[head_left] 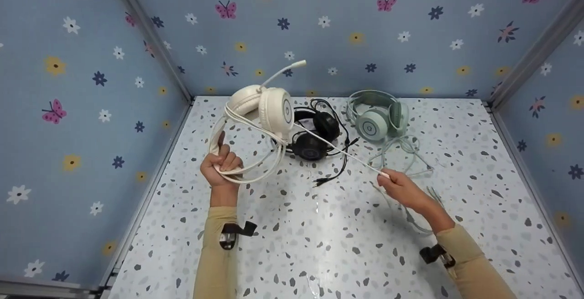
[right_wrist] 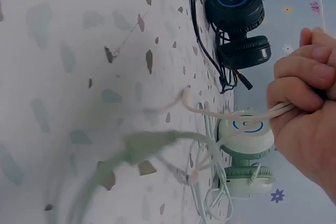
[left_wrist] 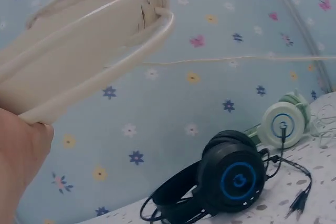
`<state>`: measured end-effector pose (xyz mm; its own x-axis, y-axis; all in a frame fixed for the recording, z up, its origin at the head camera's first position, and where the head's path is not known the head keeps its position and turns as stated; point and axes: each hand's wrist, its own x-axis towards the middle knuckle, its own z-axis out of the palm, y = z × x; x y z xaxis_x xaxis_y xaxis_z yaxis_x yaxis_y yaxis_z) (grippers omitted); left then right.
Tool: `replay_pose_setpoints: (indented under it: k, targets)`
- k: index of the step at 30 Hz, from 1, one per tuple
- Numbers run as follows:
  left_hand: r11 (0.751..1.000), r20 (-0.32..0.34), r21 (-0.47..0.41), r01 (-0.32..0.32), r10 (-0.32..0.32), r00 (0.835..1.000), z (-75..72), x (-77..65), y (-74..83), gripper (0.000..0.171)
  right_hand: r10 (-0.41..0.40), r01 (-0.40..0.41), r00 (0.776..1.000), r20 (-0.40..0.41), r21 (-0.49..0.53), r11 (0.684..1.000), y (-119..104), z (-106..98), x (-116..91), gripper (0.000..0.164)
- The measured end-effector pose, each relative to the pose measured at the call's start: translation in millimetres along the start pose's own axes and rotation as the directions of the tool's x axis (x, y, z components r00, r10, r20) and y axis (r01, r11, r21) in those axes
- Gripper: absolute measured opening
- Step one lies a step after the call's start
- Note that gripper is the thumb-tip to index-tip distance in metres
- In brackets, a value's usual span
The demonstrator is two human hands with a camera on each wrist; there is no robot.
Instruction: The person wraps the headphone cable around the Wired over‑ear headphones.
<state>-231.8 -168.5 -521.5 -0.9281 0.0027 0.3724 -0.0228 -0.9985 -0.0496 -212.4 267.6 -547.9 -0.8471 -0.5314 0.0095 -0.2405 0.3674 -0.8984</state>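
Head view showed the left hand [head_left: 222, 165] gripping the white headset [head_left: 255, 121], the right hand [head_left: 401, 190] pinching its cable [head_left: 337, 149]; pulling harder could snag the black headset [head_left: 315, 134].

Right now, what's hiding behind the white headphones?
Behind the white headphones sit the black headphones on the table. Their left part is covered in the head view, so its shape there stays unseen.

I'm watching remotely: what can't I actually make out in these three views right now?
- Left hand: in the left wrist view only a blurred edge shows, cut off by the frame.
- White headset: blurred and cropped in the left wrist view.
- White cable: its end is hidden inside the right hand.
- Green headset cords: smeared near the right wrist camera.
- Black headset: partly hidden behind the white earcup in the head view.
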Motion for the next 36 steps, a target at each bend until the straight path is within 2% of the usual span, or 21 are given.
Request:
replay_pose_setpoints:
  k: [2, 4, 9, 12, 15, 17, 19, 20, 21, 24, 26, 28, 30, 33, 36]
  targets:
    - [0.999, -0.029, 0.006, -0.048, 0.048, 0.998, 0.4, -2.1, 6.1, 0.057, -0.021, 0.020, 0.998, -0.052, -0.018, 1.000, -1.1, 1.4, -6.6, 0.023]
    - [0.999, -0.057, 0.024, -0.048, 0.050, 0.997, 0.5, -3.2, 7.3, 0.057, -0.042, 0.036, 0.996, -0.083, -0.071, 0.997, 4.5, 3.0, -5.8, 0.025]
    - [0.995, -0.076, 0.062, -0.075, 0.080, 0.994, 0.1, -3.7, 4.7, 0.056, 0.012, -0.025, 0.989, -0.144, -0.088, 0.996, 2.3, 3.3, -5.4, 0.027]
    - [0.992, -0.089, 0.081, -0.092, 0.099, 0.991, 1.0, -3.5, 3.2, 0.056, 0.023, -0.039, 0.992, -0.127, -0.125, 0.991, -1.2, 5.7, -6.9, 0.026]
    - [0.983, -0.107, 0.139, -0.122, 0.137, 0.985, 3.9, -1.1, 3.7, 0.056, 0.015, -0.028, 0.997, -0.082, -0.167, 0.986, -7.2, 11.8, -9.8, 0.027]
    - [0.962, -0.113, 0.222, -0.157, 0.185, 0.976, 6.6, 1.5, 5.3, 0.057, -0.004, -0.007, 0.998, -0.055, -0.190, 0.982, -12.4, 16.7, -12.5, 0.028]
    - [0.911, -0.114, 0.360, -0.202, 0.258, 0.959, 8.4, 3.7, 8.4, 0.055, -0.026, 0.018, 0.999, -0.037, -0.196, 0.980, -18.6, 21.3, -15.7, 0.028]
    - [0.873, -0.110, 0.433, -0.225, 0.299, 0.948, 9.1, 4.5, 10.2, 0.053, -0.038, 0.032, 0.999, -0.031, -0.195, 0.980, -21.6, 23.0, -17.1, 0.027]
    - [0.823, -0.104, 0.512, -0.245, 0.342, 0.934, 9.2, 5.2, 12.4, 0.050, -0.052, 0.045, 0.998, -0.030, -0.196, 0.980, -24.6, 24.2, -18.4, 0.027]
    - [0.630, -0.074, 0.726, -0.277, 0.472, 0.879, 7.4, 6.2, 19.2, 0.029, -0.096, 0.084, 0.994, -0.049, -0.203, 0.976, -31.2, 23.2, -21.9, 0.027]
    - [0.514, -0.044, 0.811, -0.279, 0.529, 0.847, 4.8, 6.1, 23.1, 0.018, -0.122, 0.103, 0.990, -0.067, -0.242, 0.965, -34.8, 19.1, -25.1, 0.026]
    - [0.374, -0.001, 0.891, -0.257, 0.568, 0.823, 2.1, 5.1, 24.9, 0.016, -0.144, 0.109, 0.986, -0.089, -0.316, 0.942, -39.4, 12.5, -29.8, 0.023]
    - [0.240, 0.046, 0.944, -0.227, 0.584, 0.810, 0.5, 2.3, 26.0, 0.019, -0.155, 0.101, 0.983, -0.102, -0.404, 0.909, -47.9, 5.9, -34.5, 0.018]
    - [0.029, 0.120, 0.985, -0.168, 0.584, 0.803, 3.4, -1.2, 22.8, 0.032, -0.197, 0.110, 0.974, -0.111, -0.527, 0.842, -66.9, -4.6, -40.0, 0.012]
    - [-0.146, 0.197, 0.980, -0.138, 0.563, 0.803, 18.5, -2.9, 13.5, 0.042, -0.295, 0.169, 0.950, -0.102, -0.625, 0.762, -91.6, -13.9, -43.2, 0.009]
